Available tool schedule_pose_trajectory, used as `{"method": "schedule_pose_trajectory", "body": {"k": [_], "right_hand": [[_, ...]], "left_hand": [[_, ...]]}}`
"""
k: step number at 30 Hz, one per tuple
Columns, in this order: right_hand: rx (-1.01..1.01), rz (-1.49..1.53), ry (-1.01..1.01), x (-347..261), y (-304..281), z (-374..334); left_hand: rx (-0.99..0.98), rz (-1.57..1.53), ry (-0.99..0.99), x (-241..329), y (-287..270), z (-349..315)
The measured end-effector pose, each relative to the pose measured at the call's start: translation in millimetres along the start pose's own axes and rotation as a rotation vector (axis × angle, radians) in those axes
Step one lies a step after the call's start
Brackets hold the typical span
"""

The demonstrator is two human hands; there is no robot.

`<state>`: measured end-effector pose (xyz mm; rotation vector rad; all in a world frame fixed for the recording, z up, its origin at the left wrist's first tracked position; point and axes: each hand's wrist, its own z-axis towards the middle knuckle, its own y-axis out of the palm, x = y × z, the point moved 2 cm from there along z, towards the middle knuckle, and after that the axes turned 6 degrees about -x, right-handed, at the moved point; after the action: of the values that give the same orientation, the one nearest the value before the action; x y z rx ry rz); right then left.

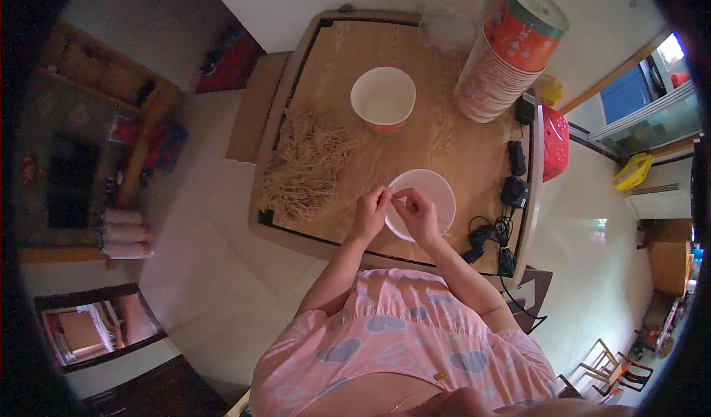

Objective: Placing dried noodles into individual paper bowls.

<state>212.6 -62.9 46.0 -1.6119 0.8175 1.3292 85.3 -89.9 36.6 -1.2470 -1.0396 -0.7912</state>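
My left hand (371, 211) and my right hand (417, 214) meet with fingertips pinched together over a white round paper tub (442, 195) near the table's front edge. Whatever lies between the fingers is too small to make out. Further back stands a second white tub (383, 97) with an orange-red band low on its outside; its open mouth faces up. To the left of both tubs, a loose heap of tan, stringy strands (307, 167) lies on the wooden tabletop (355, 47).
A tall stack of nested paper tubs (511, 50) rises at the table's back right, beside a crumpled clear plastic bag (447, 30). Black power adapters (514, 192) and coiled cable (498, 235) lie along the right edge. Past that edge sits a red plastic basket (555, 143).
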Motion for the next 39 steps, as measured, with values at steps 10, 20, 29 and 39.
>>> {"method": "schedule_pose_trajectory", "body": {"k": [10,20,29,39], "right_hand": [[0.034,-0.28,-0.177,13.3,11.0,5.3],[0.176,-0.174,0.149,27.6,6.3,25.6],[0.173,-0.243,0.178,41.9,11.2,33.8],[0.187,-0.275,0.201,40.1,12.5,34.3]], "left_hand": [[-0.121,-0.023,-0.223,-16.6,-2.8,8.2],[-0.101,-0.222,-0.191,-62.7,-10.4,39.9],[-0.295,0.067,0.115,-57.9,-10.2,54.9],[-0.336,0.027,0.165,-61.2,-9.1,57.1]]}}
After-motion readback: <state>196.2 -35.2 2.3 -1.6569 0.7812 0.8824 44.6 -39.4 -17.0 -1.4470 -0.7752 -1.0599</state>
